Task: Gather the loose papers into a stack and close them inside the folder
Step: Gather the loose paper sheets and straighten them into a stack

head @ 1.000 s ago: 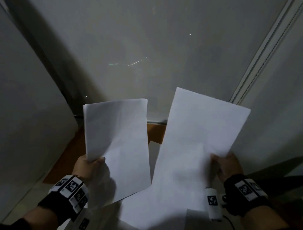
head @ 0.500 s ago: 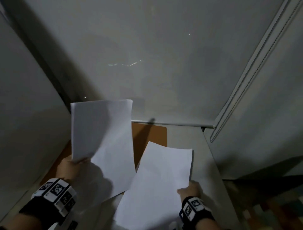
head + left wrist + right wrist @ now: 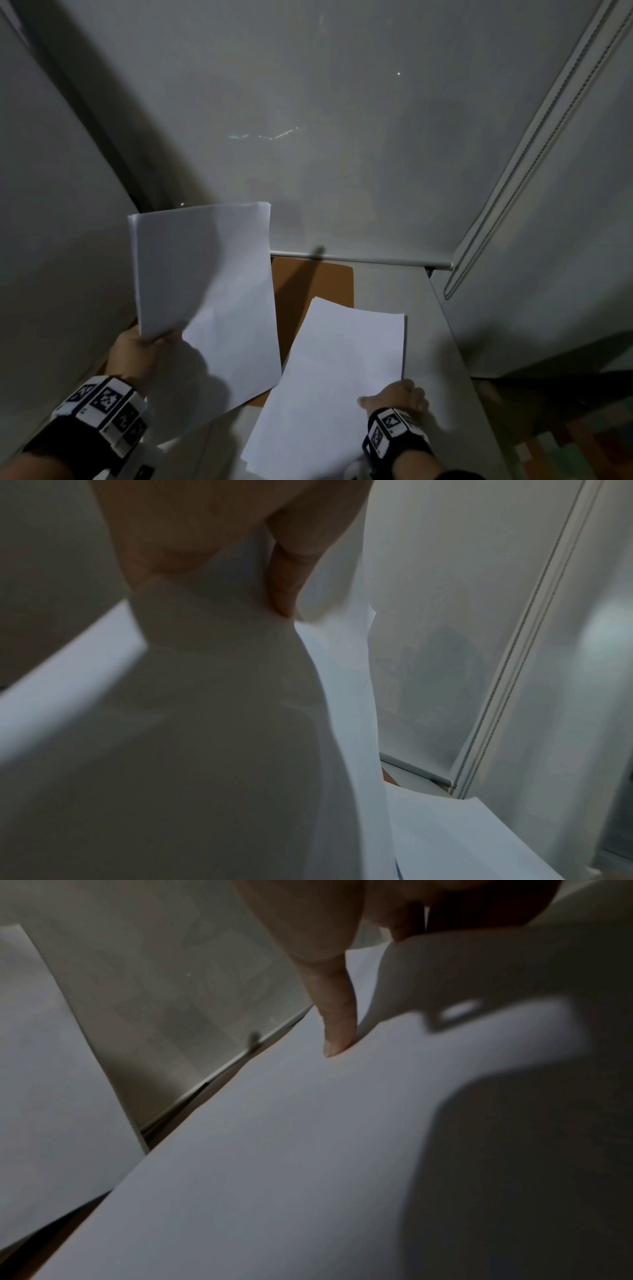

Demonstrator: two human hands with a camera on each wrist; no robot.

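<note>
My left hand grips the lower left corner of a thin stack of white sheets and holds it raised and tilted over the table's left side. In the left wrist view the thumb pinches that stack. An open brown folder lies flat beneath, mostly covered. My right hand holds the right edge of other white sheets lying low across the folder's right side. In the right wrist view the thumb presses on top of these sheets, whose edge curls up over the fingers.
A grey table runs to a drawn roller blind with a bottom bar. A bead chain hangs at the right. A grey panel stands close on the left. The floor drops away beyond the table's right edge.
My right hand has brought its raised sheet down and inward onto the table, over the folder's right side. The left hand's stack has shifted slightly left and stays raised.
</note>
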